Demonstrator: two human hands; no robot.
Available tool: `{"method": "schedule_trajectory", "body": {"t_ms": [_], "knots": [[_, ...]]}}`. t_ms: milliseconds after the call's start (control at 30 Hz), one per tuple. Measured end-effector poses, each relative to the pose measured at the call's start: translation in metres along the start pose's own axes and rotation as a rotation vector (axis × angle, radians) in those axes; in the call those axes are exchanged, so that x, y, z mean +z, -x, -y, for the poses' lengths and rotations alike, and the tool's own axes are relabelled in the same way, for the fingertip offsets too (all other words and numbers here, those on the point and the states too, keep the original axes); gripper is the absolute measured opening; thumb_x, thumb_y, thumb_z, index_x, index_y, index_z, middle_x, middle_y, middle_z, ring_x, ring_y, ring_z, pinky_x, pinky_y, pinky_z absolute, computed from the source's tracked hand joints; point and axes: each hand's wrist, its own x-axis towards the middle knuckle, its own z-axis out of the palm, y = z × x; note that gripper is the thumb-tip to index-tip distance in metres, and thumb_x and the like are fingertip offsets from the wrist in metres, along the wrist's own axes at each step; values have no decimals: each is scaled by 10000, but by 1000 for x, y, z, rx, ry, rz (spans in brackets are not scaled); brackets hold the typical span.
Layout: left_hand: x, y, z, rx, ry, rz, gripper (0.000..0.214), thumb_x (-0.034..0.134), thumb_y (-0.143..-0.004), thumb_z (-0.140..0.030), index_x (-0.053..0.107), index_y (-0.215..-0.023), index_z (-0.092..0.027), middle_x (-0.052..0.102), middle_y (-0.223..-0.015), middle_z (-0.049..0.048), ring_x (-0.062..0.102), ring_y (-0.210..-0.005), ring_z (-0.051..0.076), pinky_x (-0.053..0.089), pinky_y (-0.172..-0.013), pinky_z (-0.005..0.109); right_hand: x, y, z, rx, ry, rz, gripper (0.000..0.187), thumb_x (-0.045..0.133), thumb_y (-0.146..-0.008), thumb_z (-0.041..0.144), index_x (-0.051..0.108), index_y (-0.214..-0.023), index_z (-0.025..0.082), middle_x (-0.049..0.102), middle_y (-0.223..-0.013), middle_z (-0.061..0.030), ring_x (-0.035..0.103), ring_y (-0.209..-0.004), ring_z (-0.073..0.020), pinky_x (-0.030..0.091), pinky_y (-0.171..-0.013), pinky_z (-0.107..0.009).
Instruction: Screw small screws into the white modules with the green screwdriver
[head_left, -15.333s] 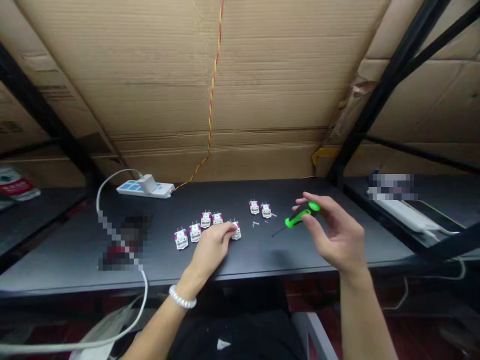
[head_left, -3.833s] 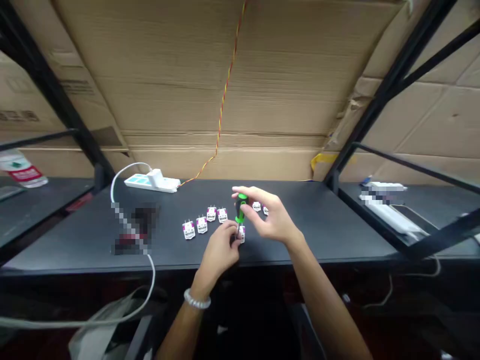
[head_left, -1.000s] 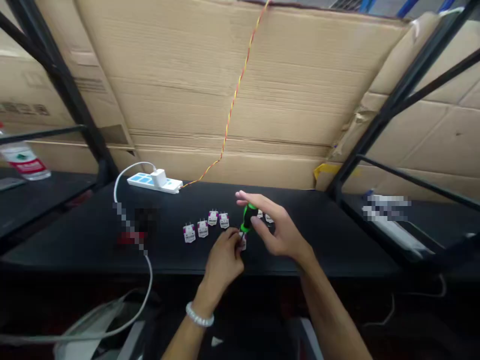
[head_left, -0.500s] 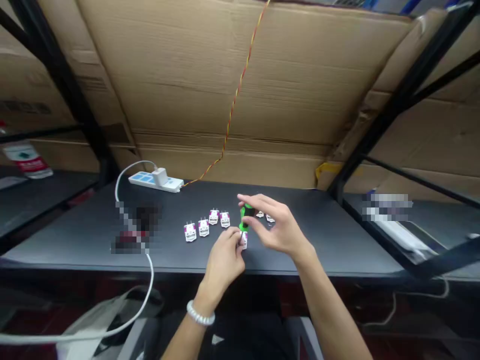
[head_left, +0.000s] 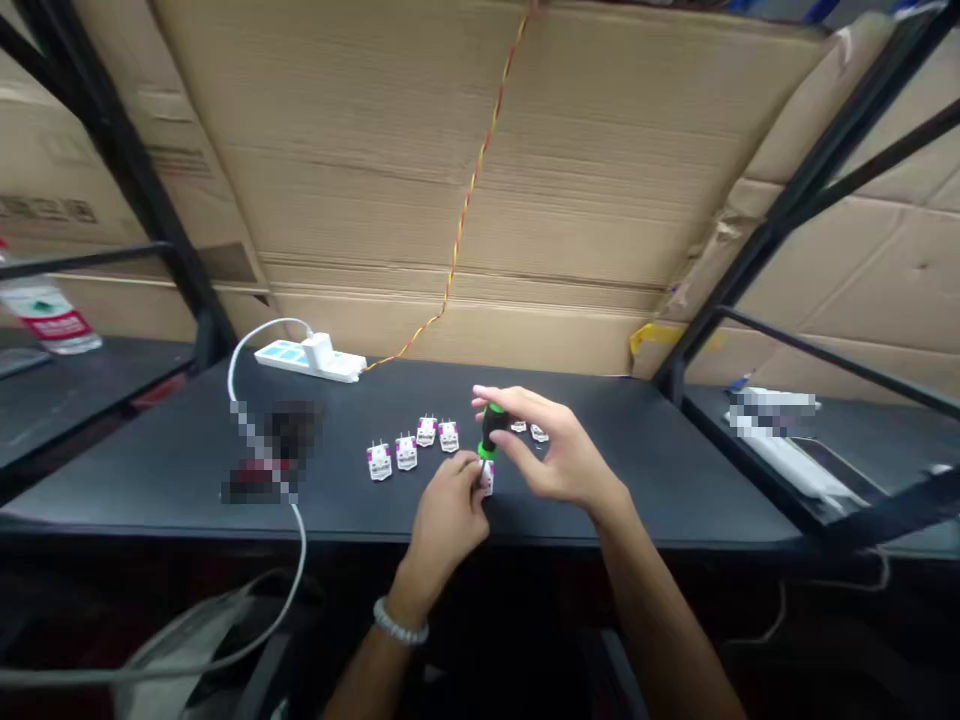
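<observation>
My left hand (head_left: 448, 515) pinches a small white and magenta plug part (head_left: 487, 479) against the black table (head_left: 645, 480). My right hand (head_left: 551, 450) grips a green and black screwdriver (head_left: 491, 432) held upright, its tip down on that part. Several matching plug parts (head_left: 409, 451) stand in a row to the left of my hands. Two more plug parts (head_left: 531, 431) lie just behind my right hand, partly hidden by it.
A white power strip (head_left: 309, 360) with a plugged adapter and white cable (head_left: 296, 540) sits at the back left. A blurred dark object (head_left: 271, 452) lies left of the parts. Cardboard sheets (head_left: 480, 180) wall the back. Black shelf frames (head_left: 757, 250) stand at both sides.
The fingers of my right hand have shifted round the screwdriver handle, which stays upright on the part. My left hand stays on the part. The view has moved slightly.
</observation>
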Motion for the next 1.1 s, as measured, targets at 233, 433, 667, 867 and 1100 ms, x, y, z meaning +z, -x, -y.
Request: {"method": "schedule_trajectory", "body": {"t_ms": [233, 433, 667, 867, 1100], "knots": [[-1, 0, 1, 28, 7, 16, 253, 521, -869, 29, 624, -892, -200, 692, -1127, 93, 654, -1059, 250, 564, -968, 408, 1, 4, -1, -9, -11, -3, 549, 578, -1005, 123, 575, -1523, 307, 744, -1269, -72, 708, -1164, -208, 571, -1064, -409], [0, -1, 3, 49, -5, 25, 265, 510, -878, 36, 628, -887, -201, 689, -1135, 92, 657, -1050, 251, 570, -971, 418, -3, 7, -4, 4, -30, -11, 519, 582, -1023, 159, 577, -1520, 307, 735, -1268, -83, 710, -1135, -215, 591, -1026, -420], [-3, -1, 1, 59, -27, 42, 277, 507, -886, 45, 634, -922, -198, 684, -1172, 95, 659, -1067, 248, 559, -987, 407, -6, 13, -10, 27, -55, -34, 502, 590, -1030, 184, 579, -1521, 292, 731, -1284, -91, 717, -1101, -206, 587, -1022, -412], [-4, 0, 2, 91, -47, 66, 254, 481, -932, 21, 615, -938, -196, 672, -1199, 106, 654, -1069, 254, 555, -968, 403, -7, 15, -13, 20, -83, -57, 496, 594, -1035, 196, 582, -1522, 289, 731, -1268, -90, 713, -1098, -204, 614, -950, -387], [-8, 0, 0, 78, -39, 89, 248, 478, -940, -1, 616, -917, -205, 660, -1215, 104, 655, -1090, 254, 551, -993, 405, -27, 29, -12, 120, -172, -319, 480, 683, -1015, 298, 614, -1490, 315, 724, -1265, -82, 781, -1029, -229, 665, -925, -413]]}}
